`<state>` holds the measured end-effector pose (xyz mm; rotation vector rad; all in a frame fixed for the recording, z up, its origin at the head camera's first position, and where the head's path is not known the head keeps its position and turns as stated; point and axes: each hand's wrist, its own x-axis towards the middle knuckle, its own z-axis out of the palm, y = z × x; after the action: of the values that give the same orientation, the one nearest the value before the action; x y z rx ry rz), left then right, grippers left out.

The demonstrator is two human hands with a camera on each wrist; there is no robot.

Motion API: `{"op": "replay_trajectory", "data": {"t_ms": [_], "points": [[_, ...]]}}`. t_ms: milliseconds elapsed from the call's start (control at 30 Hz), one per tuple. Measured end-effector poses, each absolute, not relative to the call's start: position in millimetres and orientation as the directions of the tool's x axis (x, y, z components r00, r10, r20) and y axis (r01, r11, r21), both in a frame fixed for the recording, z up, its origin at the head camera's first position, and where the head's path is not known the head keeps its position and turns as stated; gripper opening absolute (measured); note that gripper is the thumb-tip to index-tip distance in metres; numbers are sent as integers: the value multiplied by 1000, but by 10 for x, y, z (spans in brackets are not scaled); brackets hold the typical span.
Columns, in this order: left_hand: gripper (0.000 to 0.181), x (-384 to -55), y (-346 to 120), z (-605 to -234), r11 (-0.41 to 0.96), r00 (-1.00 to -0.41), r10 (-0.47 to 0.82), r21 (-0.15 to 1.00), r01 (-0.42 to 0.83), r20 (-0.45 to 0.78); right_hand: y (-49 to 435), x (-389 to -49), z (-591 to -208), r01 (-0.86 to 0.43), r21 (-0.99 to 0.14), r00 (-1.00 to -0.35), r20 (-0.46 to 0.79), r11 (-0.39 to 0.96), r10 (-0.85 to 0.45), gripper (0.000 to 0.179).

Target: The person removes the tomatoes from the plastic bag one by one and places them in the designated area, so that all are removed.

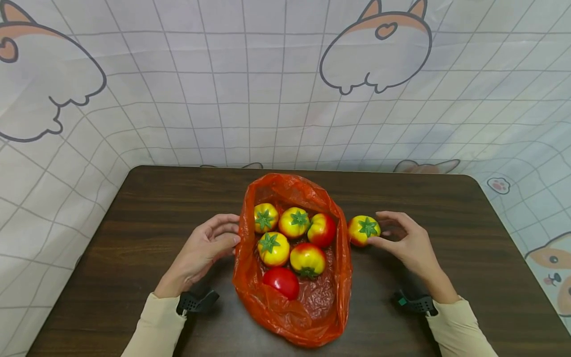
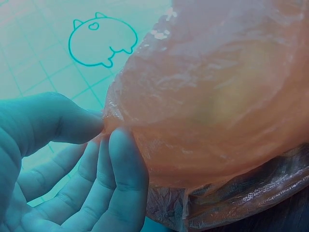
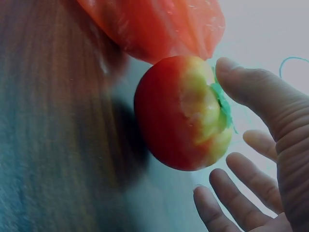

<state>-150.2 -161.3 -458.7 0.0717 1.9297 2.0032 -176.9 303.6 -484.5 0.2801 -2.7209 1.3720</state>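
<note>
An open red plastic bag [image 1: 292,317] stands on the table with several red-and-yellow tomatoes [image 1: 273,249] with green leafy tops inside. A plain red one [image 1: 281,282] lies at its near end. My left hand [image 1: 208,248] pinches the bag's left edge between thumb and fingers; in the left wrist view the thin film [image 2: 193,121] runs in between them. Just outside the bag's right side is another tomato [image 1: 362,230], red below and yellow above. My right hand [image 1: 406,243] is beside it, thumb at its leafy top in the right wrist view, the other fingers spread apart from it.
The dark wood table [image 1: 156,218] has its back edge along a white gridded cloth [image 1: 267,99] with cartoon dogs. Each wrist carries a black camera mount [image 1: 196,300] below the cream sleeve.
</note>
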Motion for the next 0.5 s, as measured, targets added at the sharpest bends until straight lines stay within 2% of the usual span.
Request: {"op": "replay_trajectory", "data": {"t_ms": [300, 500], "points": [[50, -1492, -1627, -4588, -7, -933, 291, 975, -222, -210, 3069, -1733, -4710, -192, -795, -980, 187, 576, -68, 62], [49, -1494, -1631, -4573, -17, -934, 294, 976, -217, -203, 3036, -1700, -4548, -273, -807, -956, 287, 524, -56, 61]]}}
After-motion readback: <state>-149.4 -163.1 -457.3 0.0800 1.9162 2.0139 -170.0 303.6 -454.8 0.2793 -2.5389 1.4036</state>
